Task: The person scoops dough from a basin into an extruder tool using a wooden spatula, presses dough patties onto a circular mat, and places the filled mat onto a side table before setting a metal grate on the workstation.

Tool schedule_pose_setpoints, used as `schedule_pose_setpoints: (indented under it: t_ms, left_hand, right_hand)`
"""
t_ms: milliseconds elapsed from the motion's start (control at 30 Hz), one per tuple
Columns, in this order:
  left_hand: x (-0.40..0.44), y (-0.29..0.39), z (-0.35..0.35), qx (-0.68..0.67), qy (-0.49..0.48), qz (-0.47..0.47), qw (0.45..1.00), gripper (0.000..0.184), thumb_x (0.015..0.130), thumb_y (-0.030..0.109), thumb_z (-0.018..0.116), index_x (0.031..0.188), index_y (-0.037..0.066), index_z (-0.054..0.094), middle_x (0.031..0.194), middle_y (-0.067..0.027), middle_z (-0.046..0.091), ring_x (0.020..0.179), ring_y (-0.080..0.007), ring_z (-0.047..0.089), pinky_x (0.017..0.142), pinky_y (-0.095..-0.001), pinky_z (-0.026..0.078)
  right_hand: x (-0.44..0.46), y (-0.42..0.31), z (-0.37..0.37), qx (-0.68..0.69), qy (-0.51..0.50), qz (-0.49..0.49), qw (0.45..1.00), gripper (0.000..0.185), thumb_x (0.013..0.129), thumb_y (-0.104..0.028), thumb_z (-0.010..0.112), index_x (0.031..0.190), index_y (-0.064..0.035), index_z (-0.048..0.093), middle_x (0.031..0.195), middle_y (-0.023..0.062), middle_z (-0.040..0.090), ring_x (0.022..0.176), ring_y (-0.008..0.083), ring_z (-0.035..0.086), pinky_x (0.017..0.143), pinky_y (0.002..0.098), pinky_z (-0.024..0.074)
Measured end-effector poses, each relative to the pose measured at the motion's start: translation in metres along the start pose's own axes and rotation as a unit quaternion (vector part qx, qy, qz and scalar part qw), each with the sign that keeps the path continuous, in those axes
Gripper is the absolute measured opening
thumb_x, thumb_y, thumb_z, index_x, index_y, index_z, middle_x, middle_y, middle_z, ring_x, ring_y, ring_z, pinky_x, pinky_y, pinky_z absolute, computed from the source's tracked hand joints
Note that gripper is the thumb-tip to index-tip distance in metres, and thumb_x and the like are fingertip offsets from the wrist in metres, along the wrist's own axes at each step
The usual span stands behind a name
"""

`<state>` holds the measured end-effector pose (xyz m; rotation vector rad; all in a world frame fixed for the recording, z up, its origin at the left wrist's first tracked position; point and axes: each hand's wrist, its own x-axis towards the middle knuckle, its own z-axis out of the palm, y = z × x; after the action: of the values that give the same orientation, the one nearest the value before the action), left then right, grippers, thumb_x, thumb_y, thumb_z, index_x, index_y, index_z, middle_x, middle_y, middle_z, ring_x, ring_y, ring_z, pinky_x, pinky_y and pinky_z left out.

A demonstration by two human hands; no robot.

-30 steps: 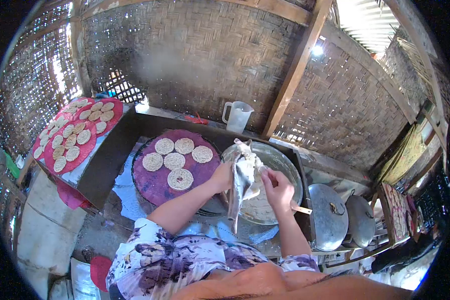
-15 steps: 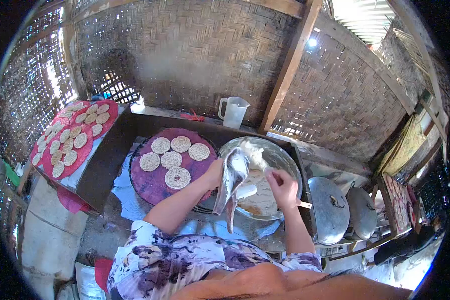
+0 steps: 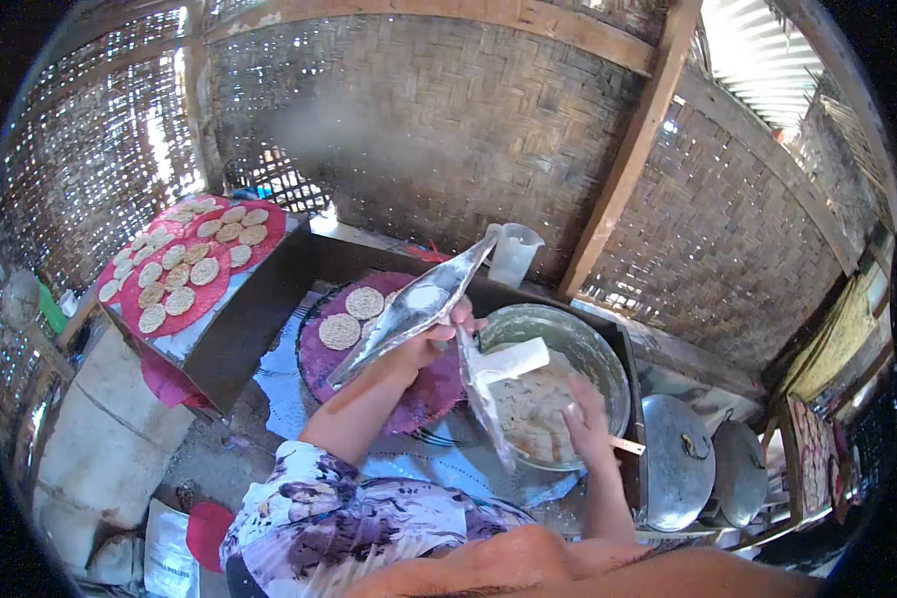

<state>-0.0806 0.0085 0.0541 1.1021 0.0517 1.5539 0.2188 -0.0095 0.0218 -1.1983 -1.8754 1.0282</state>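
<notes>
hinged press (image 3: pixel 394 327), gripped open by the left hand (image 3: pixel 437 339), seemed best kept steady; at its four o'clock the right hand (image 3: pixel 590 429), fingers loosely parted, hung over dough (image 3: pixel 530 407).

ok so the tool (image 3: pixel 406 317) in the left hand (image 3: pixel 439 339) is spread wide now, one half tilted up leftward, hiding some discs (image 3: pixel 340 331); its white plug (image 3: pixel 513 361) shows fully. Right hand (image 3: pixel 590 424) is now lower, away from the tool, at the basin's (image 3: pixel 616 369) right side.
</notes>
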Motion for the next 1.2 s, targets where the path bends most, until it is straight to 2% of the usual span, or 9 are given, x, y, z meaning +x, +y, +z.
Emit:
schedule_pose_setpoints:
  t_ms: [67,133,233,367,600,767,900,967,1200]
  left_hand:
    - [0.006,-0.003,0.014,-0.071,-0.043,0.032,0.996,0.039,0.063,0.007,0.072,0.098,0.007,0.054,0.078,-0.0003,0.044,0.078,-0.0173,0.051,0.099,-0.0515,0.033]
    - [0.006,-0.009,0.019,-0.087,-0.115,0.062,0.988,0.048,0.062,0.01,0.075,0.104,0.007,0.051,0.08,-0.0002,0.041,0.078,-0.0167,0.051,0.101,-0.0522,0.029]
    - [-0.004,0.005,0.011,0.042,-0.157,0.083,0.983,0.072,0.062,0.017,0.077,0.122,0.005,0.039,0.103,-0.007,0.043,0.098,-0.0229,0.046,0.104,-0.0492,0.022]
    - [-0.03,0.04,-0.019,0.449,-0.042,-0.008,0.893,0.098,0.056,0.019,0.08,0.137,0.006,0.025,0.146,-0.0103,0.005,0.134,-0.0219,0.008,0.106,-0.0348,0.019]
    - [-0.067,0.062,-0.01,0.521,-0.02,-0.094,0.848,0.049,0.06,0.021,0.077,0.103,0.009,0.057,0.098,-0.0048,0.062,0.092,-0.0173,0.059,0.088,-0.0302,0.043]
    - [-0.066,0.056,-0.029,0.558,-0.017,-0.067,0.827,0.04,0.065,0.037,0.068,0.094,0.013,0.058,0.093,-0.0051,0.06,0.09,-0.022,0.057,0.084,-0.0345,0.044]
    - [-0.068,0.042,-0.054,0.636,-0.041,-0.048,0.769,0.047,0.063,0.049,0.063,0.095,0.015,0.058,0.095,-0.009,0.059,0.093,-0.0268,0.055,0.085,-0.0377,0.042]
    - [-0.066,0.064,-0.029,0.8,-0.056,0.032,0.596,0.051,0.063,0.05,0.062,0.098,0.013,0.059,0.097,-0.0116,0.059,0.095,-0.0295,0.054,0.086,-0.0381,0.042]
    - [-0.064,0.062,-0.039,0.771,-0.049,-0.154,0.616,0.073,0.054,0.05,0.072,0.113,0.013,0.052,0.113,-0.0077,0.055,0.107,-0.0257,0.05,0.099,-0.0367,0.032]
  right_hand:
    - [0.002,-0.018,0.034,0.268,-0.105,0.034,0.957,0.072,0.083,-0.061,0.033,0.132,-0.0078,0.034,0.126,0.0148,0.045,0.108,0.028,0.047,0.087,0.0398,0.0399]
    - [-0.006,-0.059,0.079,0.595,-0.224,0.15,0.757,0.085,0.079,-0.071,0.026,0.135,-0.0064,0.025,0.118,0.0184,0.05,0.092,0.03,0.056,0.077,0.039,0.0474]
    - [-0.001,-0.064,0.093,0.711,-0.399,0.071,0.575,0.083,0.078,-0.069,0.036,0.121,0.0025,0.039,0.105,0.0255,0.052,0.042,0.0205,0.049,0.033,0.0294,0.0396]
    - [0.016,-0.074,0.07,0.615,-0.334,0.009,0.715,0.087,0.075,-0.068,0.044,0.126,0.0025,0.031,0.104,0.0249,0.053,0.036,0.0166,0.045,0.026,0.022,0.031]
    - [0.036,-0.138,0.068,0.28,-0.182,-0.143,0.932,0.086,0.077,-0.042,0.061,0.14,-0.0122,0.009,0.124,0.0179,0.041,0.074,0.0209,0.056,0.047,0.0241,0.0435]
    - [0.052,-0.146,0.076,-0.083,-0.095,-0.389,0.913,0.076,0.071,-0.025,0.067,0.135,-0.0097,0.029,0.12,0.0214,0.04,0.107,0.0345,0.047,0.082,0.0435,0.0437]
    - [0.047,-0.157,0.087,-0.204,-0.074,-0.428,0.878,0.069,0.068,-0.027,0.07,0.129,-0.0156,0.039,0.12,0.0235,0.037,0.102,0.0411,0.048,0.078,0.0435,0.0465]
    - [0.043,-0.159,0.095,-0.249,-0.082,-0.419,0.869,0.069,0.067,-0.029,0.071,0.127,-0.0162,0.041,0.12,0.0234,0.036,0.1,0.0404,0.049,0.075,0.0429,0.0482]
    - [0.054,-0.141,0.13,-0.266,-0.077,-0.387,0.88,0.072,0.065,-0.035,0.073,0.127,-0.0154,0.041,0.12,0.0226,0.035,0.099,0.039,0.05,0.074,0.0424,0.0483]
